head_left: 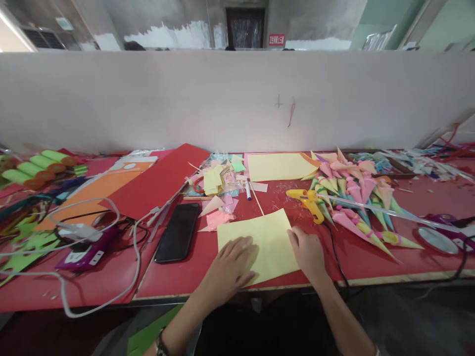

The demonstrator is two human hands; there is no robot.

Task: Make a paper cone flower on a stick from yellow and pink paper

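Note:
A pale yellow sheet [272, 237] lies on the red table near its front edge. Flat on its left part rests my left hand [229, 269], fingers spread. My right hand [307, 249] pinches the sheet's right edge between thumb and fingers. Just beyond the sheet are a thin stick [257, 199], pink paper scraps [218, 218] and a marker [248, 191]. To the left lies a black phone [178, 232]. On the right, a yellow glue gun [308, 201] with a long clear stick sits beside a pile of colourful paper cones [361, 198].
Red card [159, 180] and orange card [100, 190] lie at the left, with white cables [139, 257] and a purple power strip [83, 254]. More yellow sheets [278, 166] lie farther back, before a white partition [222, 99]. A tray [399, 170] stands back right.

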